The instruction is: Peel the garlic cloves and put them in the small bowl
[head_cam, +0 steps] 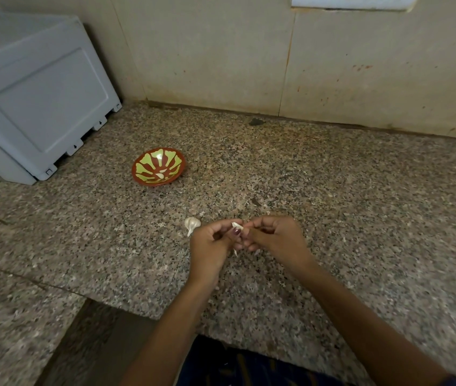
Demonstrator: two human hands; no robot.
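Between both sets of curled fingers, above speckled granite counter (332,218): garlic clove (236,225), papery white skin flaring, pinched by left hand (212,240) and right hand (273,236), knuckles together, forearms angled inward. Just left of left hand, on the stone: garlic bulb (192,224), white, teardrop-shaped. Farther back left, well apart: small bowl (158,167), glossy red with yellow-green petals, one pale clove inside.

Speckled granite counter (332,190); beige tiled wall (221,51) behind it, stained; grey-white appliance (34,93) on the counter's left end against the wall; dim, even light.
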